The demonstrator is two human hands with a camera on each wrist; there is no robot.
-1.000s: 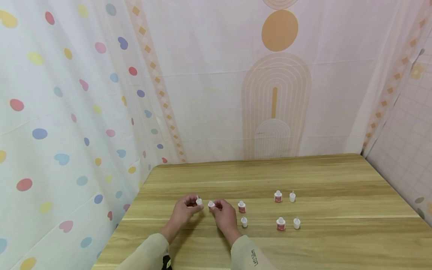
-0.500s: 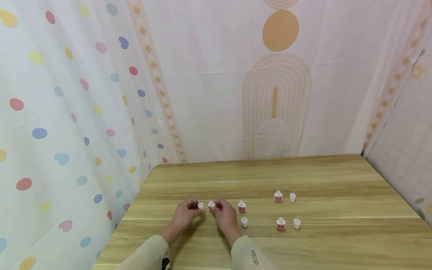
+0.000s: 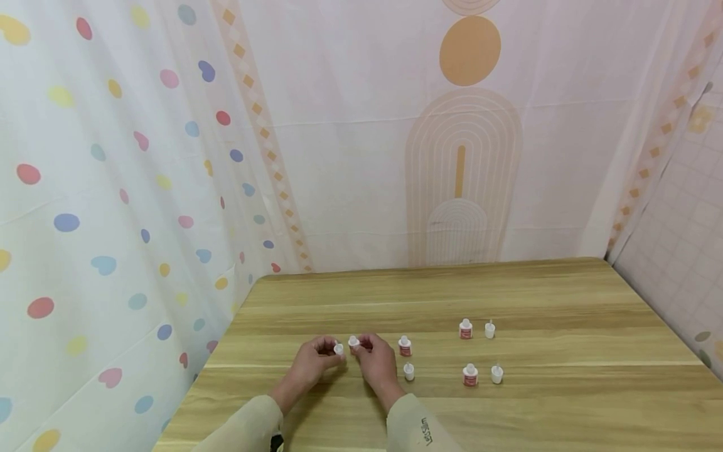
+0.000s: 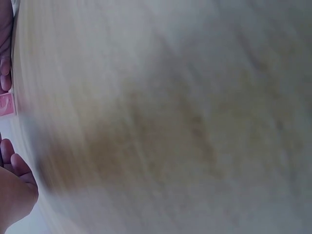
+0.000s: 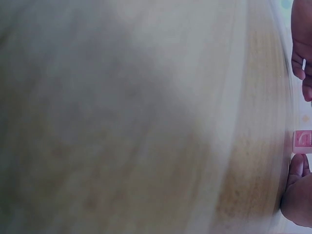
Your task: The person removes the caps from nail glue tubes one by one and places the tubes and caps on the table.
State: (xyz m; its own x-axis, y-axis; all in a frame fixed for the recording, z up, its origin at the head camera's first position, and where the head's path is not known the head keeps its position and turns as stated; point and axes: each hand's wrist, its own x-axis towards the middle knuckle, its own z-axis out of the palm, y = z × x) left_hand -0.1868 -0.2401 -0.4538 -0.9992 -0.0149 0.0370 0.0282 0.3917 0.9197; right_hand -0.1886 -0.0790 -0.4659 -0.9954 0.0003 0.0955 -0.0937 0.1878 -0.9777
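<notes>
In the head view my left hand (image 3: 312,365) pinches a small white cap (image 3: 339,349) that has a thin stem pointing up. Close to its right, my right hand (image 3: 377,365) holds a small white bottle (image 3: 354,342) on the table, with a gap between cap and bottle. The bottle's red label is mostly behind the fingers in the head view. Both wrist views catch this label at their edge: the bottle (image 4: 6,104) lies between the two hands in the left one, and the bottle (image 5: 302,140) touches the right fingers in the other.
On the wooden table (image 3: 542,289), right of my hands, stand a red-labelled bottle (image 3: 405,347) and a cap (image 3: 409,372). Farther right are a back bottle (image 3: 465,329) with a cap (image 3: 489,329) and a front bottle (image 3: 470,375) with a cap (image 3: 497,375). Curtains hang behind.
My left hand has come slightly right and nearer to me with the cap, closing some of the distance to the bottle. The right hand and its bottle have stayed in place.
</notes>
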